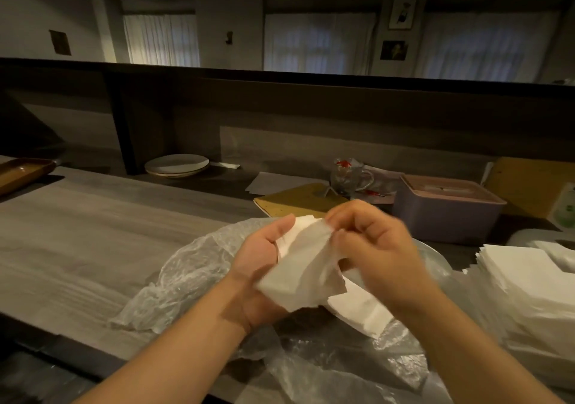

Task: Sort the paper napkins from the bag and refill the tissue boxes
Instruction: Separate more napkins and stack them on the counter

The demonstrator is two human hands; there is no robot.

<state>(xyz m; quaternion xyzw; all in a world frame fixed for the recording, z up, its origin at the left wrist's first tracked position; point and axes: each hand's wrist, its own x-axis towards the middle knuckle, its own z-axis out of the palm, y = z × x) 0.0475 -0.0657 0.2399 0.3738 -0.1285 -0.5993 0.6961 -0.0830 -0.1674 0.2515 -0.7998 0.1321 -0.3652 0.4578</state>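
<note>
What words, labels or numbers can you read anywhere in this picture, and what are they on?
No text here can be read.
White package with green print, at the right edge: the print is too blurred to read.
Framed pictures on the far wall: too small and dark to tell whether they carry words.
Pink tissue box, napkins and plastic bag: no lettering shows.

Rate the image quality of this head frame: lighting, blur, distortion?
Head view: dim, warm indoor light, with the far counter recess in deep shadow; the right hand is motion-blurred where it pinches the napkins held by the left hand; wide-angle distortion bows the ledge and curtained windows; the pink tissue box stays fairly legible.
</note>
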